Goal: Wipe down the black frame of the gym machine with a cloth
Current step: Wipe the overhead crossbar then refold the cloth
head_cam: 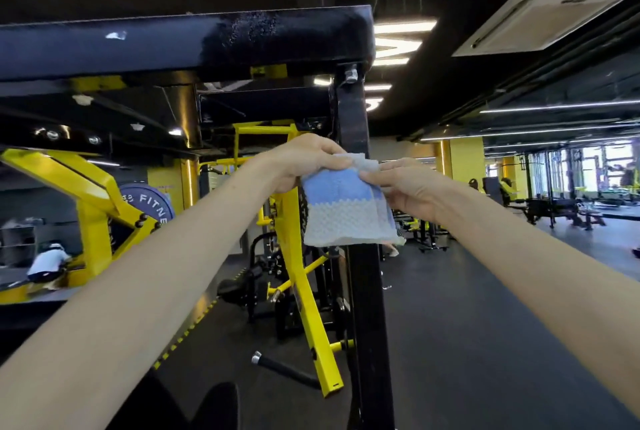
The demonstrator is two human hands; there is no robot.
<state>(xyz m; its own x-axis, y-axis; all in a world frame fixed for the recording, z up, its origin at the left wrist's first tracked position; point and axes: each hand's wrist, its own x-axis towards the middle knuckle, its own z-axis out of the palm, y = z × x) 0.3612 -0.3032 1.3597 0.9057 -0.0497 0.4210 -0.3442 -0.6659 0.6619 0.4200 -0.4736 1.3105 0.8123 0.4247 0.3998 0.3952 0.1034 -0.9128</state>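
Risk: drop of folded blue-and-white woven cloth [343,208] if pinch slackens.
Left hand [304,163] clamped on upper left cloth corner; right hand [405,187] pinching right edge.
Cloth held in front of black steel upright post [363,291], below black crossbeam [173,45]; contact with post not confirmable.
Risk: snag on steel bolt [350,75] at post top.
Obstructions: dark round weight plate [149,204] at left; yellow lever arm [304,291] just beside post.
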